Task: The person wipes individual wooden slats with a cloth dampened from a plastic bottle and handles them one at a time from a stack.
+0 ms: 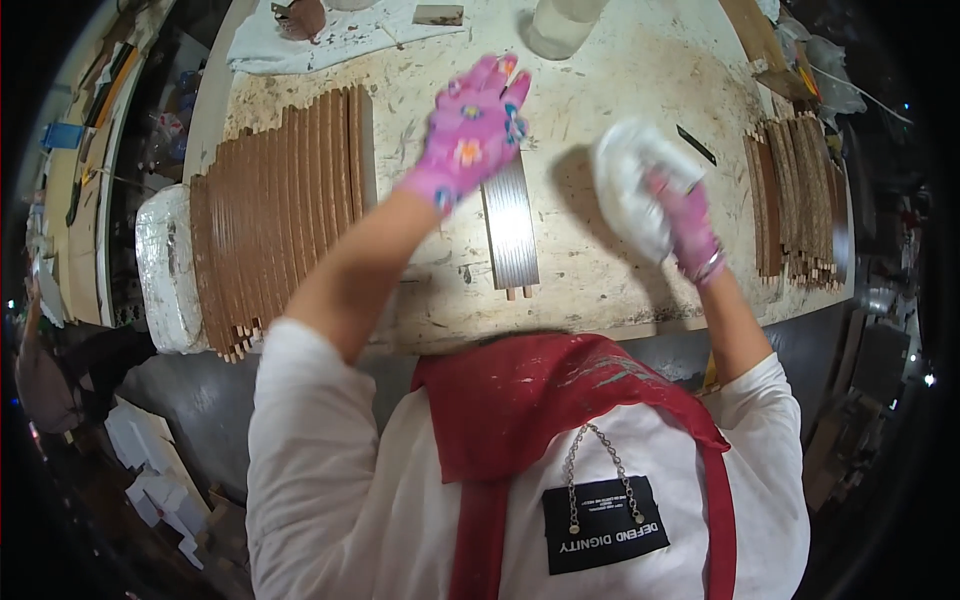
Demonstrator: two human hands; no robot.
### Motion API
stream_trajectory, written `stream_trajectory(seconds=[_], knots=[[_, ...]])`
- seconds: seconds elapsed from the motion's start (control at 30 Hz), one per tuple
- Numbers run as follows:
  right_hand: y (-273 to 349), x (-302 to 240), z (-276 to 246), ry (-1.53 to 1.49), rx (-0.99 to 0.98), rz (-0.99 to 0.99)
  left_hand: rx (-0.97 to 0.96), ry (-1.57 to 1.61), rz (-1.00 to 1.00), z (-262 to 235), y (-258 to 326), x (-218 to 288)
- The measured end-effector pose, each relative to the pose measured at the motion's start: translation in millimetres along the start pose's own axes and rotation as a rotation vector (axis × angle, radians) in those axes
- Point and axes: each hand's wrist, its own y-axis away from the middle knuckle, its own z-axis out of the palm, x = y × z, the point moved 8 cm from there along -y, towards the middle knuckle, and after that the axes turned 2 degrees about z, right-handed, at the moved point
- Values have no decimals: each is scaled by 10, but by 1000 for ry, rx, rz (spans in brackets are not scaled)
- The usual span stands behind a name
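Note:
A brown wooden slat (512,235) with a shiny, grooved face lies on the worktable, two pale dowel pegs sticking out of its near end. My left hand (468,140), in a pink flowered glove, is stretched out over its far end with the fingers apart; whether it touches the wood I cannot tell. To the right, my right hand (688,222), gloved the same way and a little blurred, grips a bulky white wad of cloth (625,185). A shadow beside the wad falls on the tabletop.
Brown slats (275,210) stand packed in a row on the left, beside a plastic-wrapped white bundle (165,265). More slats (800,200) are stacked at the right edge. A thin black strip (697,145), a translucent container (562,28) and a white cloth (345,42) lie farther back.

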Motion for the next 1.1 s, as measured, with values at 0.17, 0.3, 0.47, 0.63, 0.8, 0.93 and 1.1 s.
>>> stream_trajectory(seconds=[0.17, 0.3, 0.47, 0.63, 0.8, 0.93, 1.1], knots=[[-221, -238, 386, 615, -34, -412, -402, 1539, -168, 171, 1347, 859], [59, 86, 1716, 1149, -549, -752, -475, 277, 286, 185, 1526, 1005], [-619, -174, 1542, 1026, -206, -693, -266, 346, 308, 29, 1433, 994], [-56, 196, 1706, 1092, -606, -777, -363, 504, 221, 177, 1482, 979], [-1072, -283, 1634, 1004, -194, -648, -297, 312, 298, 105, 1456, 991], [-434, -19, 1821, 1039, -472, -654, -310, 225, 326, 163, 1458, 991], [-895, -73, 1539, 942, -172, -619, -251, 300, 333, 80, 1431, 1011]])
